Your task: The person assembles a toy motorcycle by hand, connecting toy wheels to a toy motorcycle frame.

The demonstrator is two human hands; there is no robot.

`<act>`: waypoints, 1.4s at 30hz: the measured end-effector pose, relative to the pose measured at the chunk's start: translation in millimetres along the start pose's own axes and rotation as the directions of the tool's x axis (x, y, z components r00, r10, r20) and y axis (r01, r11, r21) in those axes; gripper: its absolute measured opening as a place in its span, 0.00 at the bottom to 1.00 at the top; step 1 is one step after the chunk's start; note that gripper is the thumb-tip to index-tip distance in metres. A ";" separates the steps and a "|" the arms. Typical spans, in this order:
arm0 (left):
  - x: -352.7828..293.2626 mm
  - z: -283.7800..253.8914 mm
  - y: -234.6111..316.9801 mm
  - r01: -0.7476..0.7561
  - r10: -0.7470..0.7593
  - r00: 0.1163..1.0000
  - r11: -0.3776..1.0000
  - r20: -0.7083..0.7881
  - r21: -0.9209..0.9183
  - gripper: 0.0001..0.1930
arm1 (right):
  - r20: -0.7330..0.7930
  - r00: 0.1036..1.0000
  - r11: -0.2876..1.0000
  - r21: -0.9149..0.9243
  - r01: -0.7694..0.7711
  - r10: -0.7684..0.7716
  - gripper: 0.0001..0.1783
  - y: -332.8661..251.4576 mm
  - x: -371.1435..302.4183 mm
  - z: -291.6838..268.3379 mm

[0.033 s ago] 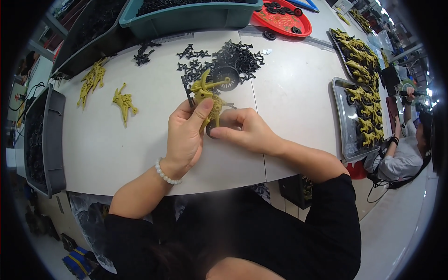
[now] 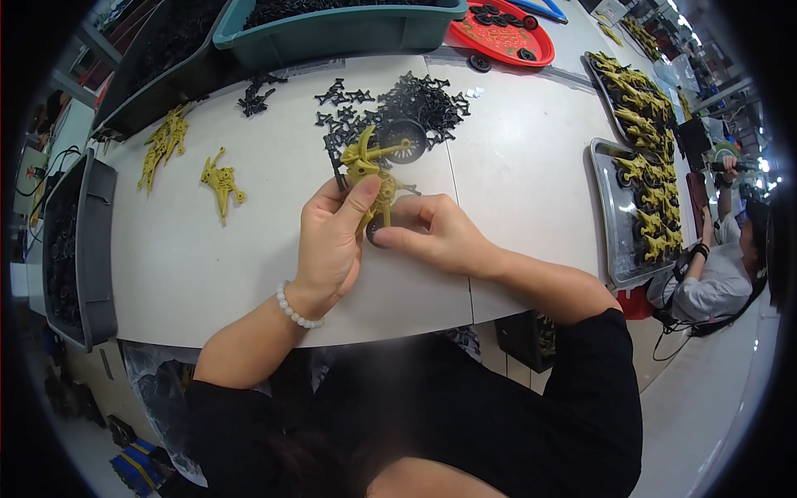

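Both hands meet over the white table around an olive-yellow plastic toy frame. My left hand, with a white bead bracelet at the wrist, grips the frame's lower part between thumb and fingers. My right hand pinches a small black wheel against the bottom of the frame. A larger black spoked wheel sits at the frame's top end.
Loose black parts are heaped just beyond the hands. Yellow pieces lie at left. A teal bin, red tray and dark bin ring the table. Metal trays at right hold yellow toys. Another person sits at right.
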State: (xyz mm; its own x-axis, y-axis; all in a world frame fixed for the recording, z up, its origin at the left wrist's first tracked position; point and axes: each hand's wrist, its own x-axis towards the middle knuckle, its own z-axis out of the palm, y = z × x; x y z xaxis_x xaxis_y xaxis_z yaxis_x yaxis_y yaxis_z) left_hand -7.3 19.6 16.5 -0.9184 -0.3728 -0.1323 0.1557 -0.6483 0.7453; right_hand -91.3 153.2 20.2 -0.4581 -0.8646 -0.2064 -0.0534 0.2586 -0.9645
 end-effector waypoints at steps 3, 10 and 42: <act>2.1 -6.4 -2.4 0.027 -0.027 0.999 0.999 0.020 -0.028 0.08 | -0.026 0.999 0.999 0.001 0.040 -0.040 0.12 3.6 0.9 2.2; -2.2 -3.3 4.0 -0.049 0.034 0.995 0.986 0.098 0.157 0.08 | -0.054 0.995 0.965 0.245 0.089 -0.078 0.31 3.6 2.5 -38.1; -4.4 -3.5 -11.1 -0.196 -0.094 0.900 0.785 0.425 0.588 0.16 | -0.962 0.217 0.833 -0.256 -0.491 -0.168 0.22 102.2 -259.3 -321.9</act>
State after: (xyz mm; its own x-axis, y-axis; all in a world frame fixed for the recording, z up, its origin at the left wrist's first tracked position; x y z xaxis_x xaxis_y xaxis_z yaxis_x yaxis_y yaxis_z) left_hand -3.8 26.1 6.5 -0.9960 0.0073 0.0887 0.0883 -0.0453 0.9951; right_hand -263.6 542.5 28.1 -0.9435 0.1834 0.2759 -0.0472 0.7500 -0.6598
